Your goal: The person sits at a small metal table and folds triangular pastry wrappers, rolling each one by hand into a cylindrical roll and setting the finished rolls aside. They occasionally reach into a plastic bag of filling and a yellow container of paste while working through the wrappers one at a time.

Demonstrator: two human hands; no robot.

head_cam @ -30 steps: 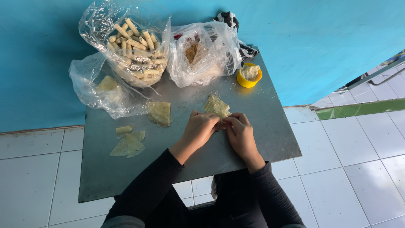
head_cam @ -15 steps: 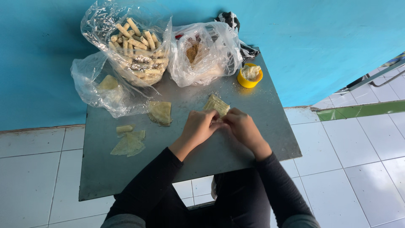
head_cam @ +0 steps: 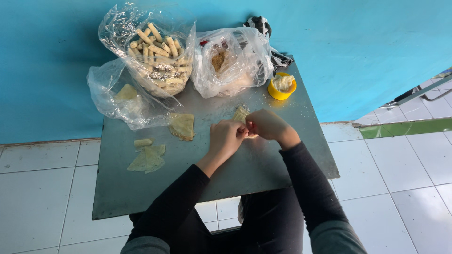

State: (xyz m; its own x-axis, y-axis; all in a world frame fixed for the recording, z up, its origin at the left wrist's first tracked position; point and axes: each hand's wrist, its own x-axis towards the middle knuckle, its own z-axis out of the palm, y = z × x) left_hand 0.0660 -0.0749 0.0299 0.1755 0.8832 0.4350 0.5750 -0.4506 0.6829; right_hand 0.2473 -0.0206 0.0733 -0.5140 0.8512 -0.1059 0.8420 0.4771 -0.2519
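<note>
The thin pale-yellow dough wrapper point(head_cam: 241, 114) lies on the grey metal table point(head_cam: 263, 164), sticking out at 12 o'clock from both hands, and the left hand point(head_cam: 227, 136) and right hand point(head_cam: 266, 124) pinch its near edge together, equally close.

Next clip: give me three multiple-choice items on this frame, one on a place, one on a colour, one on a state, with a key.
1. Where is the small cup?
A. far right of the table, near the wall
B. on the floor
C. inside a bag

2. What colour is the cup?
A. red
B. yellow
C. white

3. How are the two hands?
A. apart at the table's edges
B. together over a thin wrapper
C. inside the bag of rolls

Key: 1 A, it stands beside the filling bag. 2 B, its rim is yellow. 3 B, left hand and right hand meet at the wrapper.
</note>
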